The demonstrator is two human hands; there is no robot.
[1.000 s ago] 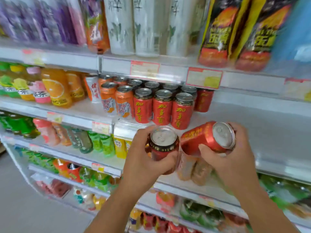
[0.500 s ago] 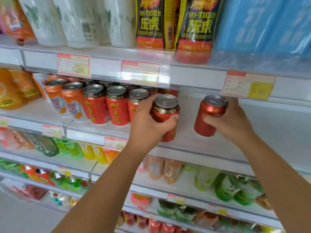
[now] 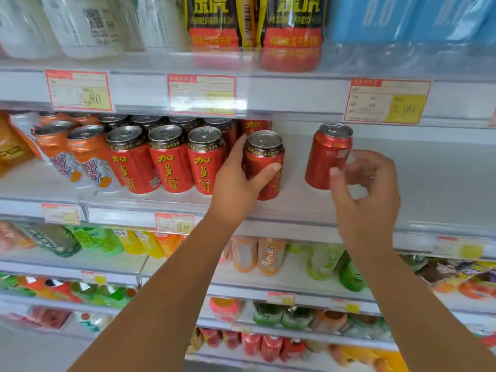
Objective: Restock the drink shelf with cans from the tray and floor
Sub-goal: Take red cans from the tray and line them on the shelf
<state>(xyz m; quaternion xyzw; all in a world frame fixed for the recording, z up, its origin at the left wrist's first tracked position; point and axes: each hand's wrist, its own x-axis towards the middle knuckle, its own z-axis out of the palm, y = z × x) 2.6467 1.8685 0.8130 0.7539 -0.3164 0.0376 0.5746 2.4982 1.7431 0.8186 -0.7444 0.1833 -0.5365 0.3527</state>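
on the drink shelf [image 3: 429,183], three red cans [image 3: 169,159] stand upright in a front row, with two orange-and-white cans [image 3: 77,154] to their left and more cans behind. the left hand [image 3: 236,183] wraps fingers and thumb around a fourth red can [image 3: 264,162] just right of that row. a fifth red can [image 3: 326,157] stands alone farther right, and the right hand [image 3: 367,191] is beside it, fingers loosely spread, gripping nothing.

White plastic bottles [image 3: 80,22] cut off at upper left, rear red metal cans [image 3: 146,120] half hidden by those in front, red-bordered paper price tag [image 3: 201,95] print blurred.
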